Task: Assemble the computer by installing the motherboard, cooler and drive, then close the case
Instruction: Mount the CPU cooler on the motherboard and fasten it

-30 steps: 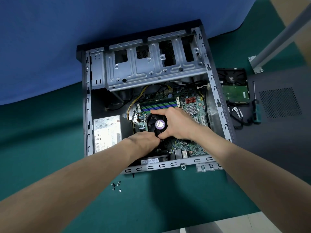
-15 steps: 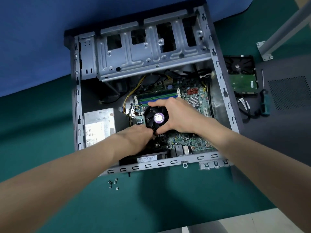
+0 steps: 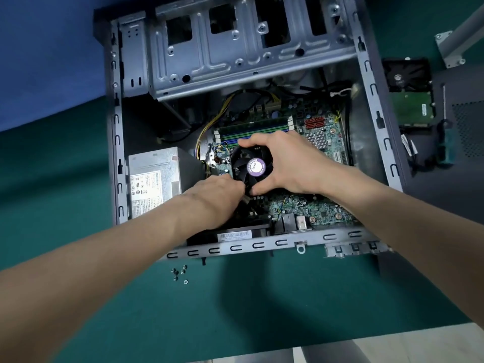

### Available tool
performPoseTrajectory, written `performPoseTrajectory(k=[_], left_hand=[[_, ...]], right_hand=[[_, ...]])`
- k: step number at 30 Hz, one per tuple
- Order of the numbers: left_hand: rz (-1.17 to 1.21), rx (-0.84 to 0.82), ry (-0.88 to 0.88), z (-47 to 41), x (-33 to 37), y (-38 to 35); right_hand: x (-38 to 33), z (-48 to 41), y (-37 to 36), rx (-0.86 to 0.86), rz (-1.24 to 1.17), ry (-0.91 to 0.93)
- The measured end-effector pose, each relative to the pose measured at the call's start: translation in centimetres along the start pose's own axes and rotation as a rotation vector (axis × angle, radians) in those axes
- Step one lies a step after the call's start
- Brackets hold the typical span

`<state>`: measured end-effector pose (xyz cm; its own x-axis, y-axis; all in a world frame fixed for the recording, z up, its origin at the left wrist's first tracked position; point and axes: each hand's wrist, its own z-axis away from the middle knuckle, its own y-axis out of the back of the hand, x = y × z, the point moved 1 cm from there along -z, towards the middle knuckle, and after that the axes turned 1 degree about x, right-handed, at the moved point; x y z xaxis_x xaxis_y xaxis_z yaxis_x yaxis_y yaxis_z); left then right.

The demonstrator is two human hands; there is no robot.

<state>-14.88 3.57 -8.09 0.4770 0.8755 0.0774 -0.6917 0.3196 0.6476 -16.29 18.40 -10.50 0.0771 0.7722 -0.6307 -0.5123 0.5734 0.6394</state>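
Cooler [image 3: 254, 166] on motherboard [image 3: 315, 208], right hand [image 3: 291, 163] gripping its rim, left hand [image 3: 216, 196] beside, grasp unclear

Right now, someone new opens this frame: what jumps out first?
The black cooler with its purple hub label sits mid-board in the open case. The right hand is curled round it and the left hand is at its near-left corner. Outside the case, on its right, lie the hard drive and a green-handled screwdriver. A few loose screws sit on the green mat in front.
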Motion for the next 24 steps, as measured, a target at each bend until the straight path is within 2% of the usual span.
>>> performPoseTrajectory(k=[24], left_hand=[[-0.017,0.04,-0.04,-0.38,-0.15,-0.15]], right_hand=[[-0.27,0.37,0.37,0.019,-0.053,0.075]])
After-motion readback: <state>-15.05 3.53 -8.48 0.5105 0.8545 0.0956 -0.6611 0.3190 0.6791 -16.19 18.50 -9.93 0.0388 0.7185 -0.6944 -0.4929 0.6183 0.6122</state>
